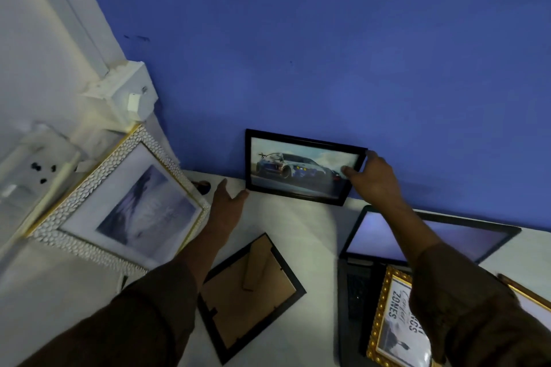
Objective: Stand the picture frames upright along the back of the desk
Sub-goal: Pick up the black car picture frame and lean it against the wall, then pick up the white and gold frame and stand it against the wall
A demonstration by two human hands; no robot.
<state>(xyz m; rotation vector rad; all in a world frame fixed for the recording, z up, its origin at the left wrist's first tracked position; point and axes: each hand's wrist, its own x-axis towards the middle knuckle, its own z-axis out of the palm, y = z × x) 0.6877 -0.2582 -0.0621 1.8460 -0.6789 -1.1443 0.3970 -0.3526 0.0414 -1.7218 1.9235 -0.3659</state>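
Note:
A black frame with a car picture [298, 168] stands upright against the blue wall at the back of the white desk [301, 226]. My right hand [372, 179] grips its upper right corner, thumb on the glass. My left hand [228, 205] is open, its fingertips touching the frame's lower left corner. A white pebbled frame with gold trim [119, 202] leans in the left corner. A black frame [249, 295] lies face down, its cardboard stand showing. A gold ornate frame [399, 322] lies face up over a laptop at the lower right.
An open laptop [423, 237] with a lit screen sits right of centre near the wall. White wall sockets and a switch box [128, 89] are on the left wall. Another gold-edged frame [533, 298] shows at the right edge.

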